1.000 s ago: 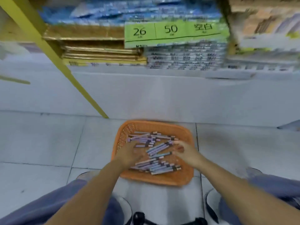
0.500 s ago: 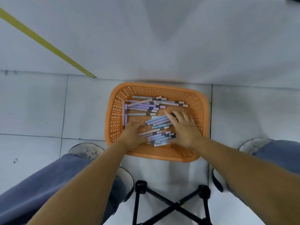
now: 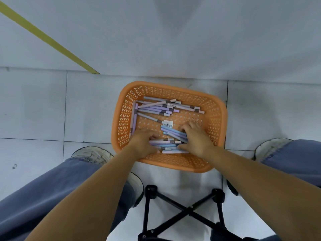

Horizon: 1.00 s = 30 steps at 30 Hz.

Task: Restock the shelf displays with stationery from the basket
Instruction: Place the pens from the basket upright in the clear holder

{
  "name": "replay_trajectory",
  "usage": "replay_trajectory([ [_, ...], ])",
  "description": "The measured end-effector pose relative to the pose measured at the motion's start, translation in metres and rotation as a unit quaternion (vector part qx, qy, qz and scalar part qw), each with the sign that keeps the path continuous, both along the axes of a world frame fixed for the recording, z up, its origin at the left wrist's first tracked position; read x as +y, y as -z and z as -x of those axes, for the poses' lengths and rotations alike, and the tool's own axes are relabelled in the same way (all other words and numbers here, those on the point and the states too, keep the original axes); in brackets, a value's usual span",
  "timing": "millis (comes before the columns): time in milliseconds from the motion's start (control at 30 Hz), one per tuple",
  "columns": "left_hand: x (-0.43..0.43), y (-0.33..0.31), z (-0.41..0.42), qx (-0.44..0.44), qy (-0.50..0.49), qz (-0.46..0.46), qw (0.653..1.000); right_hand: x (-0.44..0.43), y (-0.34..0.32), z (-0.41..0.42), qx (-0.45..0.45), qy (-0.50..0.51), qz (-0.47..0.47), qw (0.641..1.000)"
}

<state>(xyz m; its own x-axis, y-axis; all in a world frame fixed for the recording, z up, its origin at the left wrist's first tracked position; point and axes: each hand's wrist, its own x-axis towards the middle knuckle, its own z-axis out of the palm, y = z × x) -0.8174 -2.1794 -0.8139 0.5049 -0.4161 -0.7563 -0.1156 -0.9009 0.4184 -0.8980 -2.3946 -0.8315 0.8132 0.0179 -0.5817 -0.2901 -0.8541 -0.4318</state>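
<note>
Pens (image 3: 167,142) in basket (image 3: 218,119), gripped between hands (image 3: 143,142) (image 3: 197,139)

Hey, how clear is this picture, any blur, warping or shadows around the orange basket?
Head view: orange plastic lattice basket and pastel pens sharp, left hand and right hand slightly soft; wide-angle stretch enlarges the forearms; even light, no glare, a faint grey shadow on the white panel.

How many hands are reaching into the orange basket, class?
2. The left hand lies on the pens at the near left of the basket. The right hand is beside it to the right, curled over more pens. None seem hidden.
</note>
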Motion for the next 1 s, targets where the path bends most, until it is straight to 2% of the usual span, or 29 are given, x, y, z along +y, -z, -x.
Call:
replay_trajectory([
  [300,-0.005,0.013,0.006,-0.075,0.047,-0.043,0.995,0.004,-0.002,0.010,0.013,0.030,0.001,0.999],
  [500,-0.007,0.008,-0.001,-0.053,0.021,-0.039,0.998,0.006,-0.005,0.008,0.021,0.078,0.001,0.997],
  [700,-0.005,0.001,-0.007,0.022,-0.056,-0.015,0.998,0.011,-0.005,0.008,0.038,0.096,0.003,0.995],
  [833,-0.007,-0.002,-0.006,0.074,-0.086,0.017,0.993,0.014,-0.008,0.004,0.033,0.171,-0.033,0.984],
  [933,-0.010,-0.002,-0.003,0.088,-0.123,0.036,0.988,0.012,-0.010,0.001,0.033,0.265,-0.066,0.961],
  [1000,-0.010,-0.001,-0.002,0.078,-0.149,0.049,0.985,0.013,-0.013,0.005,0.005,0.329,-0.050,0.943],
])
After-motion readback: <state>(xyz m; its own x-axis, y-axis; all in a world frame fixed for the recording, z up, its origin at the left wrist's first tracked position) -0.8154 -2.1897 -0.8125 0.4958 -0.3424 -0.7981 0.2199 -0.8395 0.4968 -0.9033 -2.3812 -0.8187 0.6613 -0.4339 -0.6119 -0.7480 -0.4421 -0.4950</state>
